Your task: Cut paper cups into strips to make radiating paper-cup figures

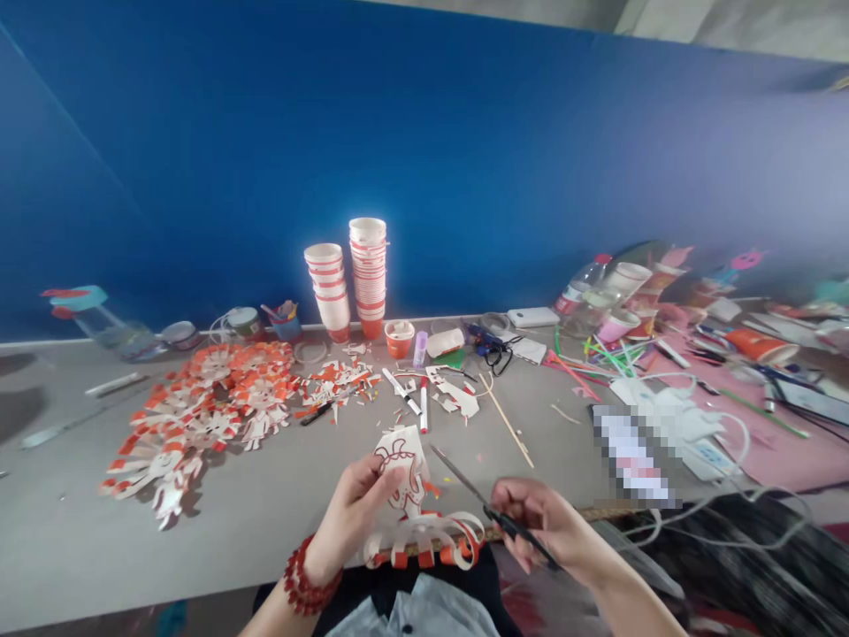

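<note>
Left hand: your left hand point(362, 500) has its fingers closed in a pinch, thumb in front, on the paper cutout point(406, 469); red beaded bracelets point(305, 579) circle that wrist.
Right hand: your right hand point(540, 522) grips the black-handled scissors point(464, 480), fingers wrapped around the handles; the blades look together and point up and left.
Paper cutout: it is upright in front of you at the near edge of the surface point(265, 531), with a figure drawn in dark reddish lines; curled orange-and-white strips point(428, 557) fan out below it.
Scissor tip: just beside the cutout's right edge; you cannot tell whether they touch.
Marker pens: beyond the cutout, a white marker with a black end point(402, 392) and a red-and-white marker point(424, 404) lie near each other.
Scraps: cut paper bits point(341, 389) are strewn left of the markers.
Cut cups: to your left, a heap of orange-and-white fringed cutouts point(218, 398).
Cup stacks: two stacks of paper cups, a shorter one point(330, 292) and a taller one point(368, 283), stand near the blue wall point(464, 177).
Right of centre: you have a wooden stick point(505, 420), a blue glue gun point(487, 343) and a purple glue stick point(420, 349).
Far right: coloured pipe cleaners point(610, 358), a white power strip point(707, 460) and a pink sheet point(773, 447).
</note>
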`<state>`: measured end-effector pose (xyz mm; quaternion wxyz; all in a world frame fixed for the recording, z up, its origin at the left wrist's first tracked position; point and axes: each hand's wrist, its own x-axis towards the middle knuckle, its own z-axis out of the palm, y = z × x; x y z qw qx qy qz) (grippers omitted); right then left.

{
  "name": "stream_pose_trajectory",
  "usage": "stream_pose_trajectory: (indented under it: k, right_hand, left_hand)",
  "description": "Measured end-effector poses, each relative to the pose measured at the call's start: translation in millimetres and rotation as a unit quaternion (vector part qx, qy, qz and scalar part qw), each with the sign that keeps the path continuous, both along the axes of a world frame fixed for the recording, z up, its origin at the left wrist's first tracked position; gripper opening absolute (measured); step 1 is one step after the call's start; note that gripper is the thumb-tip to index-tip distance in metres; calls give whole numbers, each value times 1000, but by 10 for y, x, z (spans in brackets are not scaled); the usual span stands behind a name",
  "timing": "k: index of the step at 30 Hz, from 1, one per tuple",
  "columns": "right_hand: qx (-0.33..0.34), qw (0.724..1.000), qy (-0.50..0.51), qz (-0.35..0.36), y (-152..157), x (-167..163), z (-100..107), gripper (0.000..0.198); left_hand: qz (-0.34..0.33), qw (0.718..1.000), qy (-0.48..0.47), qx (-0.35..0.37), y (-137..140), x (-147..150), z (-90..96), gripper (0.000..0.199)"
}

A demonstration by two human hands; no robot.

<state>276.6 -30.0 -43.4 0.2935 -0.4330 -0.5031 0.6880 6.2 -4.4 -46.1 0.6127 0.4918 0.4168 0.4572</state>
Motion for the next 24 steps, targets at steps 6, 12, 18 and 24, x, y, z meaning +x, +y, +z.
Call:
stream_pose_trajectory:
  k: [6,12,18,24]
  right_hand:
    - [-32,996,16,76,51,-23,33,60]
    - [-43,996,31,74,56,-108,106,64]
    - [-24,995,46,85,91,-192,141,58]
    - [-35,995,5,97,97,-249,220,51]
  left_hand:
    - [8,998,48,39,0,-18,91,38]
    - [-31,996,70,48,-19,-22,137,41]
    - [-54,992,91,68,-46,-31,214,41]
    - [-140,986,84,40,-55,-69,300,38]
